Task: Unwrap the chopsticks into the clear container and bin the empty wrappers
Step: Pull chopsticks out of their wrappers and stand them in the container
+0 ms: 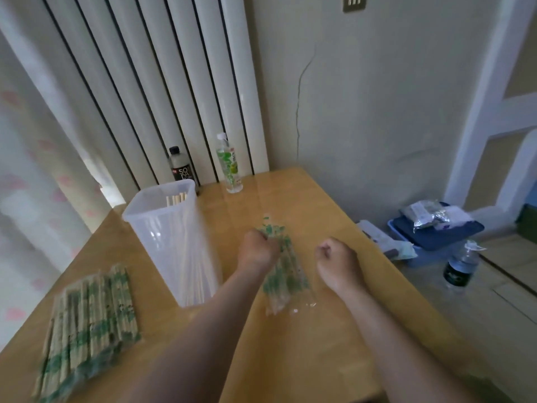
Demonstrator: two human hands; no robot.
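Left of the clear container the chopstick pile is blurring; right of it, the bundle in the left hand is smearing, and the right hand is hiding its fingertips.

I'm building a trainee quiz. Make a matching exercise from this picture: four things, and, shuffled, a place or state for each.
1. tall clear plastic container
2. flat pile of green-printed wrapped chopsticks
3. dark soda bottle
4. left hand

A. grips a green-printed wrapped bundle
B. behind the container, by the white ribbed radiator
C. holds bare wooden chopsticks
D. lies on the wooden table, near left

Pairs: 1-C, 2-D, 3-B, 4-A
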